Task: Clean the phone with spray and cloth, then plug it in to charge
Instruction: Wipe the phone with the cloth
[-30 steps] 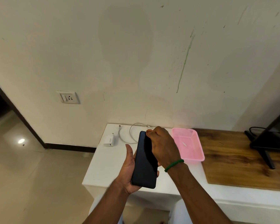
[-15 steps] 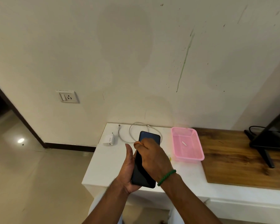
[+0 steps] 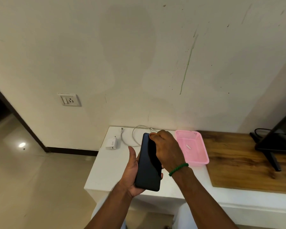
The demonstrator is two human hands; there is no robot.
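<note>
A: Where is the phone [image 3: 149,164] right now?

B: It's in your left hand [image 3: 130,171], above the front edge of the white table [image 3: 97,172]. Your palm is under its lower half, your thumb is up along one long edge and your fingertips curl round the other. Your right hand [image 3: 168,149] is bunched at the top corner, fingers pinched together on the glass. I can't tell whether there's a cloth inside that pinch.

A: How will it handle?

B: Judging by its look, it's a stiff, thin slab, light enough for one hand. The gloss suggests it's slippery, more so once sprayed, and the glass would likely crack if it fell to the tiled floor.

A: So where do you want me to grip it?

B: By the long edges, not the faces, with your palm underneath as support. Keep it over the table while you rub.

A: And charging?

B: The charger [image 3: 111,143] and cable [image 3: 135,138] lie behind it near the wall. The socket [image 3: 69,100] is on the wall, to the left.
</note>
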